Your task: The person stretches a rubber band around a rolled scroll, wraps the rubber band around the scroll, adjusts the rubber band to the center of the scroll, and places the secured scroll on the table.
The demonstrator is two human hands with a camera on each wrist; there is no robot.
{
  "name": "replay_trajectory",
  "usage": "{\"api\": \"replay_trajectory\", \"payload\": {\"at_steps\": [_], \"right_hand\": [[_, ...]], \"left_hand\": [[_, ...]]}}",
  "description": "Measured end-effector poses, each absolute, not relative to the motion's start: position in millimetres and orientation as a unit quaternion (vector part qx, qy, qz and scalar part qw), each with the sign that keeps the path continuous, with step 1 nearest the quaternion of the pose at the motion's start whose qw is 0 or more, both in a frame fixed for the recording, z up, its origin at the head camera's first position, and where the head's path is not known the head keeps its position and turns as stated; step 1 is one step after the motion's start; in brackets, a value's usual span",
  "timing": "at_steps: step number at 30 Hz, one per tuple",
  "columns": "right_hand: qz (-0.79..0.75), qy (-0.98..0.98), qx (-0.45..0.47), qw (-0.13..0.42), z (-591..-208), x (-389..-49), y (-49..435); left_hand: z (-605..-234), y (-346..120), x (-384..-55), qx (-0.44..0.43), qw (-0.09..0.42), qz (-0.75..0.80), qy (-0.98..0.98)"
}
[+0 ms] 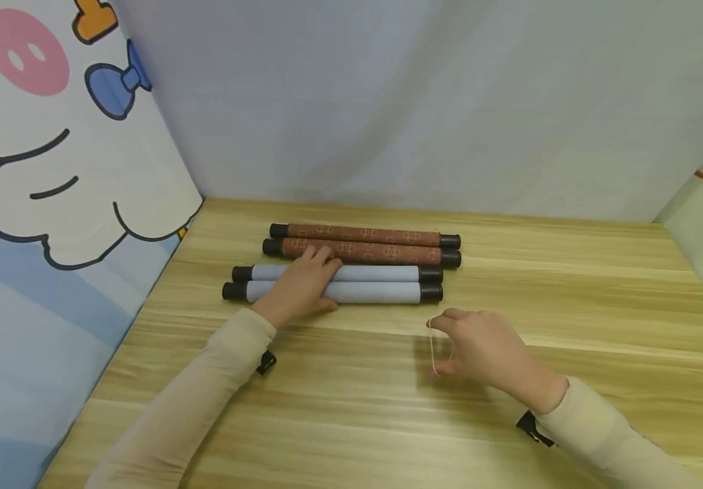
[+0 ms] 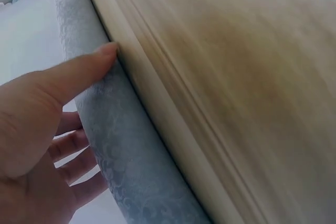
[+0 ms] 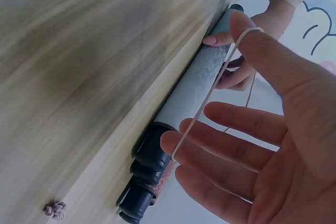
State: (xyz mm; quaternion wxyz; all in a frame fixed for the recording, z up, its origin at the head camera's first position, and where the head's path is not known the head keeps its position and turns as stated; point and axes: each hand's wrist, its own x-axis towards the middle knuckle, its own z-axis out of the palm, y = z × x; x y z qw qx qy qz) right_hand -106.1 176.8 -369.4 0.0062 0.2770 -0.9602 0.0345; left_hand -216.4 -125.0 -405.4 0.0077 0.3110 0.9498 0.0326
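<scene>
Two blue rolls [image 1: 378,293] with black ends lie side by side on the bench [image 1: 351,414], closer to its back left corner than its back right one. The left hand [image 1: 301,284] grips them, thumb in front. Two red rolls [image 1: 394,254] lie just behind, nearer the back edge. The right hand [image 1: 488,348] is spread out, with a thin white loop [image 1: 432,348] stretched from its thumb to its fingers.

A worktop [image 1: 388,401] of light, yellowish wood, its grain streaked lengthwise, carries four rolled pieces with black ends. Two pale blue-grey scrolls [image 1: 375,293] lie side by side on the near side; just behind them — set slightly further right — two red-brown scrolls [image 1: 368,234] with a pale flower-like pattern lie roughly parallel.
</scene>
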Motion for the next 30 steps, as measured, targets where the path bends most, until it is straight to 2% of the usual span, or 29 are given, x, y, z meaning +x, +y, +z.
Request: {"api": "replay_trajectory", "payload": {"at_steps": [11, 16, 25, 30], "right_hand": [[0.048, -0.962, 0.267, 0.019, -371.8, -112.1, 185.2], [0.057, -0.963, 0.263, 0.011, -372.4, -115.4, 187.3], [0.066, -0.967, 0.247, 0.004, -370.7, -119.3, 194.5], [0.075, -0.97, 0.232, 0.003, -367.5, -122.0, 197.9]], "left_hand": [[-400.0, -125.5, -206.0, 0.326, 0.063, 0.035, 0.943], [-404.8, -126.0, -205.6, 0.323, 0.071, 0.025, 0.943], [-411.4, -131.7, -200.0, 0.311, 0.051, 0.021, 0.949], [-405.5, -136.7, -195.3, 0.313, 0.02, 0.009, 0.95]]}}
